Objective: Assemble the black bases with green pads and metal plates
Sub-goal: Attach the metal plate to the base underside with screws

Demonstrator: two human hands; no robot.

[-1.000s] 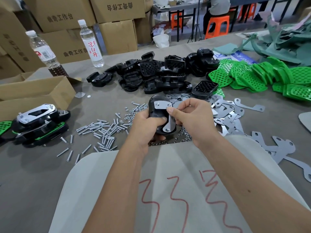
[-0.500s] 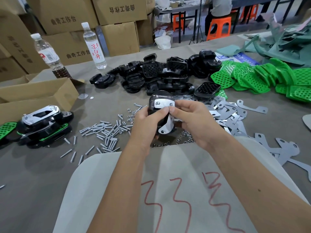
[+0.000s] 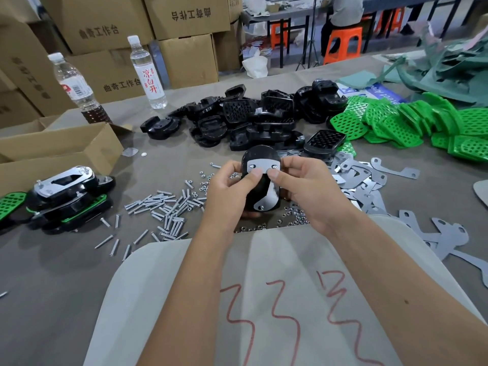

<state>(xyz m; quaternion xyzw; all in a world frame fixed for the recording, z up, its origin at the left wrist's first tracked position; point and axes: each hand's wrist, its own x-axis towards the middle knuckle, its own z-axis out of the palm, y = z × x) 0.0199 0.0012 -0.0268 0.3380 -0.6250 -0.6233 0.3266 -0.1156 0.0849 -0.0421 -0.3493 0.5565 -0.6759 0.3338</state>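
finished bases (image 3: 66,196) sit at the desk's (image 3: 52,273) left edge, screws (image 3: 163,207) beside them. left hand (image 3: 229,191) and right hand (image 3: 303,188) grip a black base (image 3: 260,157) above the desk, thumbs pressing its metal plate (image 3: 261,167). green pads (image 3: 412,122) lie far right.

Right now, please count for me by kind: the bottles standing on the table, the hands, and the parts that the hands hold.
Bottles: 2, the clear bottle and the bottle with dark liquid
Hands: 2, the left hand and the right hand
Held black base: 1
Metal plate on that base: 1
Total: 6
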